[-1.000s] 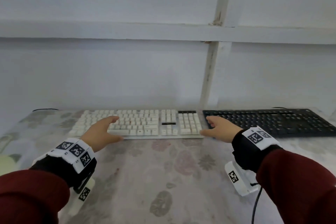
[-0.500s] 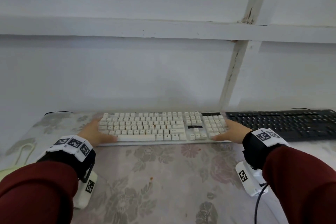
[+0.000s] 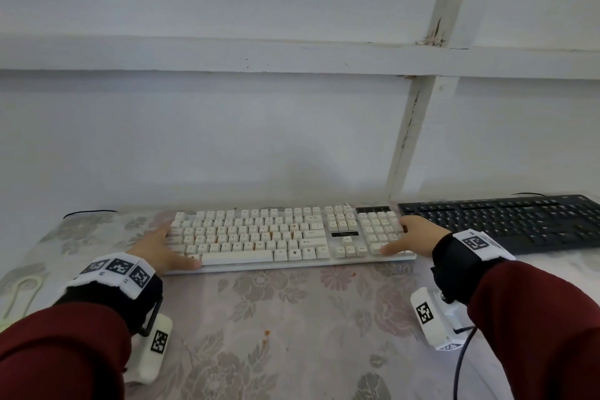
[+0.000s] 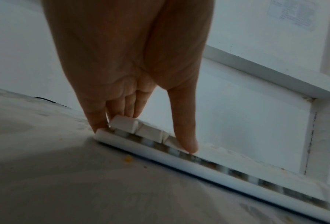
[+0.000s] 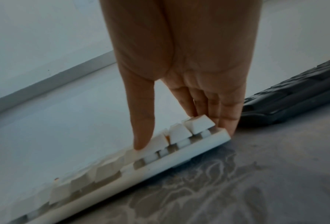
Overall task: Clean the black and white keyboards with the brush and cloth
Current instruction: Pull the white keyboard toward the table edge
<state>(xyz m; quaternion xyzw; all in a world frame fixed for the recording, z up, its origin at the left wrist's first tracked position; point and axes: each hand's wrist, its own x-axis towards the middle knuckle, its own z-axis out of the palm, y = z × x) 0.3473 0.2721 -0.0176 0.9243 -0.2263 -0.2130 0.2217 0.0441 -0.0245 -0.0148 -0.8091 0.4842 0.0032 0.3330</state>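
the black keyboard (image 3: 506, 221) runs off the head view's right edge, the white keyboard (image 4: 208, 165) blurs toward the left wrist view's corner, and key legends are too small to read.

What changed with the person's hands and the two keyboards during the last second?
The left hand slid from the keys out to the left end of the white plastic keyboard; both hands now clasp its ends. The right hand stayed at its end, the black keyboard untouched.

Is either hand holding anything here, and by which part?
Both hold the white keyboard: left hand grips its left end, right hand its right end, thumbs on the keys.
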